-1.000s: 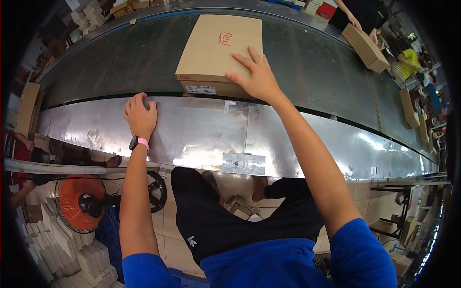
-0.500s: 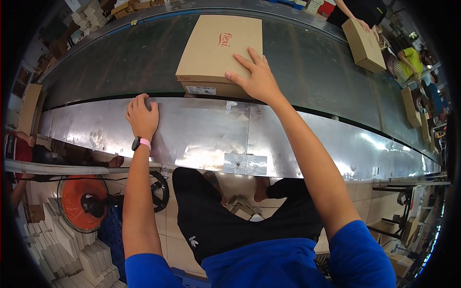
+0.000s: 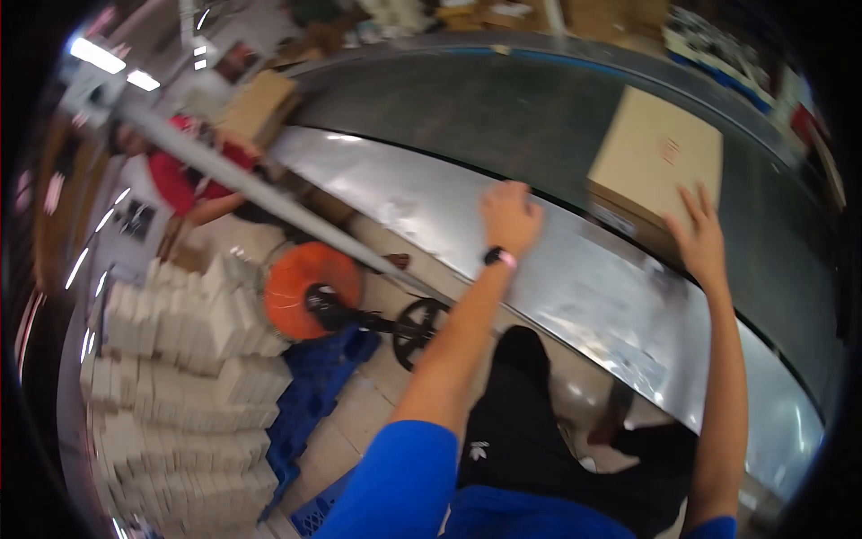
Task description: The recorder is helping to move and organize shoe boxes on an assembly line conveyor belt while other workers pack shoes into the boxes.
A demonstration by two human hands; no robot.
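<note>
A closed tan cardboard box (image 3: 660, 144) with a red mark on its lid lies on the dark green conveyor belt (image 3: 539, 117), beside the metal ledge (image 3: 575, 278). My right hand (image 3: 700, 235) rests on the box's near right side, fingers spread and flat, not wrapped round it. At the ledge's belt-side edge is my left hand (image 3: 512, 218), its fingers bent and blurred by motion; nothing shows in it. It is well to the left of the box, apart from it. A dark watch with a pink strap (image 3: 500, 257) is on my left wrist.
Left below the ledge stand an orange fan (image 3: 312, 287), a blue plastic pallet (image 3: 314, 382) and stacks of white boxes (image 3: 189, 386). A grey rail (image 3: 260, 198) crosses the left side. Beyond it, a person in red (image 3: 193, 184) is near another carton (image 3: 258, 106).
My view has swung left, so the box and both hands appear farther right. The right hand stays on the box. The person in red and the stacked white boxes show more fully.
</note>
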